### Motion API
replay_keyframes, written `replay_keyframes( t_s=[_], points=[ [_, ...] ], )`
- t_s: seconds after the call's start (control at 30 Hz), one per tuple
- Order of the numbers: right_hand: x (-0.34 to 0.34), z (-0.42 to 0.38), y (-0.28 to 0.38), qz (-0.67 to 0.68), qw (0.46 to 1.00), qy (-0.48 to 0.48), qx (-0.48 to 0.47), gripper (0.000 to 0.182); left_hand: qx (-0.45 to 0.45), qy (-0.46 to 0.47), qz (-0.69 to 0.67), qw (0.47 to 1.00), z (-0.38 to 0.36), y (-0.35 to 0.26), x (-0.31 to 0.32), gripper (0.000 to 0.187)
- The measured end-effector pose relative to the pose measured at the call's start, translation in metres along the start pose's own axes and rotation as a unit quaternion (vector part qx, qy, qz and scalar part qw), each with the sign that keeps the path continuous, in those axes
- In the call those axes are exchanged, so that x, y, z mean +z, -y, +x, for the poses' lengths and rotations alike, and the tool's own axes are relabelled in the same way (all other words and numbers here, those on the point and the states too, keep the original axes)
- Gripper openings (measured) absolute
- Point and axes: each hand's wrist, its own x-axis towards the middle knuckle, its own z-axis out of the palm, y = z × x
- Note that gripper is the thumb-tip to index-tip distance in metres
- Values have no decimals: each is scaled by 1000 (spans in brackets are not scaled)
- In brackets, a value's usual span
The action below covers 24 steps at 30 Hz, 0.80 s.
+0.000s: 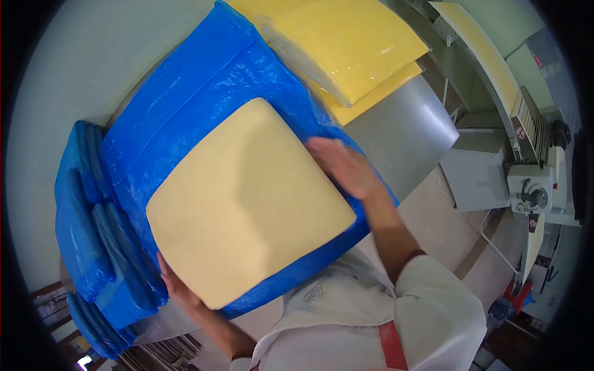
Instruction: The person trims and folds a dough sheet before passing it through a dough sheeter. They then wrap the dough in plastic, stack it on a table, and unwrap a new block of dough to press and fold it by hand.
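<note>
A thick, pale yellow slab of dough (204, 204) with rounded corners lies over a blue plastic sheet (185, 99). At its lower left edge is my left hand (176, 287), fingers stretched along the side and partly hidden by the slab. My right hand (346, 168), somewhat blurred, is flat at the upper right edge of the dough, its fingers extended and not wrapped around anything.
Folded blue plastic-wrapped packs (93, 241) are stacked at the left. Yellow slabs in clear film (340, 46) lie at the top, beside a bare metal tabletop (396, 136). A machine with a long belt (479, 46) stands to the right.
</note>
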Motion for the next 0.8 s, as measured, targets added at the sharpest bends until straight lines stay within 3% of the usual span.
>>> replay_keyframes(
  t_s=[0.07,0.1,0.17,0.2,0.3,0.37,0.5,0.6,0.77,0.8],
  points=[
    [-33,-27,26,-239,961,-122,-69,33,38,-62,279,958,-26,-7,0,66],
    [-32,-36,34,-357,909,-200,-80,31,54,-95,412,905,-42,-10,1,67],
    [-37,-37,27,-581,774,-216,-127,27,46,-57,481,873,-59,12,20,67],
    [-40,-33,22,-677,686,-217,-155,25,89,-77,548,828,-65,25,27,63],
    [-53,-17,11,-666,692,-208,-184,20,142,-203,552,796,-76,51,14,59],
    [-57,-12,12,-669,687,-183,-217,17,172,-263,508,802,-86,63,9,51],
    [-54,-18,19,-676,665,-197,-249,16,202,-361,510,754,-97,81,26,40],
    [-57,-16,24,-673,678,-151,-253,14,202,-376,489,761,-99,81,29,38],
    [-69,-24,33,-489,862,-118,-67,18,226,-330,438,805,-101,80,8,40],
    [-62,-35,33,-443,889,-114,-20,20,182,-332,443,813,-97,67,3,43]
  ],
)
